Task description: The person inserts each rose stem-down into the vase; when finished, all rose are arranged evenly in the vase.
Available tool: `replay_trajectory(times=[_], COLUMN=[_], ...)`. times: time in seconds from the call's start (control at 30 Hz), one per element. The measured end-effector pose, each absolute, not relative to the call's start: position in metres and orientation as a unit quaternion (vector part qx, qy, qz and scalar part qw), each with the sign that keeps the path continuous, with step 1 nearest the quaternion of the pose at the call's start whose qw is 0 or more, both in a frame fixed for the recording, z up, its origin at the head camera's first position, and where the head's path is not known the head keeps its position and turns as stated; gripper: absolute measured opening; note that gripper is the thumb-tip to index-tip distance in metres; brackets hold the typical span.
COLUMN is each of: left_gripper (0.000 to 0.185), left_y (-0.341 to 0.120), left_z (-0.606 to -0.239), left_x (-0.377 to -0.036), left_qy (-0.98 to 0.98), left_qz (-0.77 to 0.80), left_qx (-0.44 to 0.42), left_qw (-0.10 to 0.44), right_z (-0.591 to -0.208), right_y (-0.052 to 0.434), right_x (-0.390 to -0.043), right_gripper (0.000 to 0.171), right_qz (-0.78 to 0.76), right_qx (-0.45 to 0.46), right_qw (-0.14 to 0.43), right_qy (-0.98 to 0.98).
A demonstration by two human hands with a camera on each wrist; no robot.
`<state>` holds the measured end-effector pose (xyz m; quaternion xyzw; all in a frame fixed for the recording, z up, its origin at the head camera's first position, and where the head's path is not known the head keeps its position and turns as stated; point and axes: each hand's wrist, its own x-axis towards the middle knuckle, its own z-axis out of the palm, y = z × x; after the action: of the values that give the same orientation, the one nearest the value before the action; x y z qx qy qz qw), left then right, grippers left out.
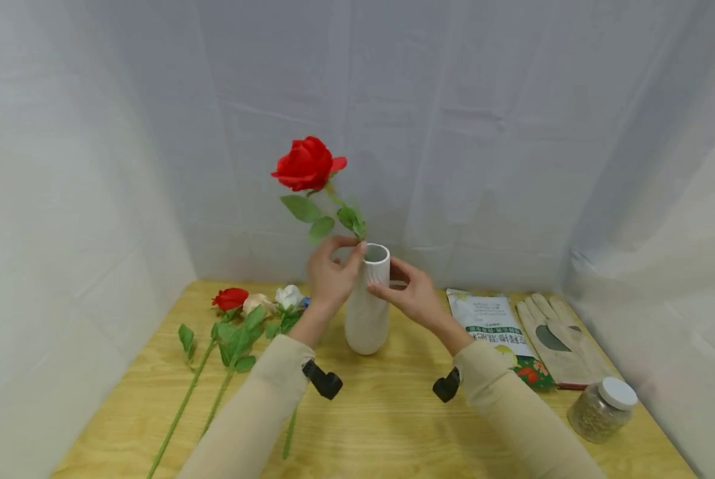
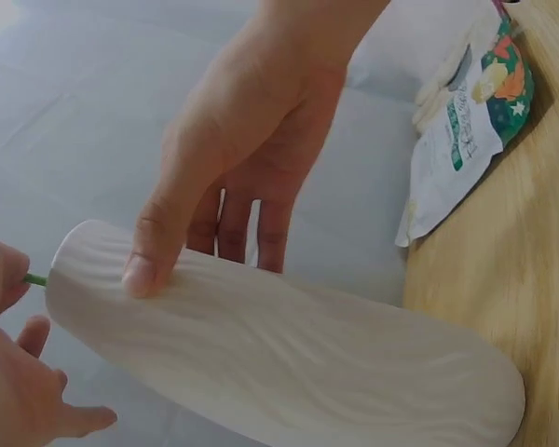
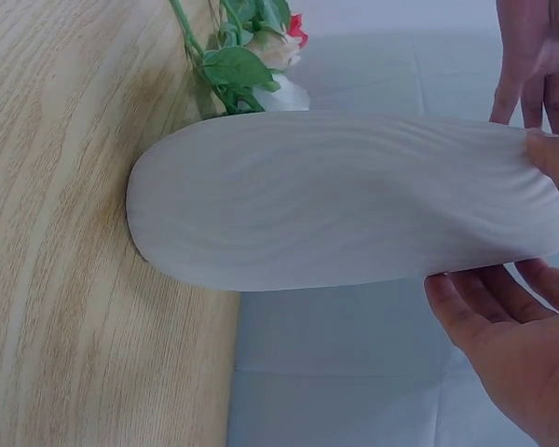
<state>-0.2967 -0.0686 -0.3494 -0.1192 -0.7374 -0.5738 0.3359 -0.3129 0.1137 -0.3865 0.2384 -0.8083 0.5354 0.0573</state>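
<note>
My left hand (image 1: pixel 331 276) pinches the red rose (image 1: pixel 307 163) stem, its lower end hidden in the ribbed white vase (image 1: pixel 367 303) that my right hand (image 1: pixel 414 293) grips.

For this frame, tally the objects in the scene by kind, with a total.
Flowers: 4, namely the red rose held at the vase mouth, plus a red, a cream and a white one lying on the table
Vase: 1
Printed bag: 1
Work gloves: 1 pair
Lidded jar: 1
Total: 8
</note>
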Motion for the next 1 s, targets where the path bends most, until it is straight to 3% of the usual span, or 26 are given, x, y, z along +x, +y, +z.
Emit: replay_trajectory(times=[0.8, 1.0], left_gripper=[0.044, 0.033], left_y=[-0.0762, -0.0736], left_z=[-0.3544, -0.3503], left_x=[-0.2921, -0.2934], left_qy=[-0.770, -0.731], left_qz=[-0.596, -0.639], left_qx=[-0.098, -0.071], left_qw=[0.204, 0.228], right_z=[-0.3858, -0.3843], right_y=[0.1146, 0.1135], right_x=[-0.3118, -0.3117], right_gripper=[0.062, 0.066], right_qz=[0.534, 0.537], right_qx=[0.232, 0.227], right_qw=[0.046, 0.044], right_qy=[-0.812, -0.812])
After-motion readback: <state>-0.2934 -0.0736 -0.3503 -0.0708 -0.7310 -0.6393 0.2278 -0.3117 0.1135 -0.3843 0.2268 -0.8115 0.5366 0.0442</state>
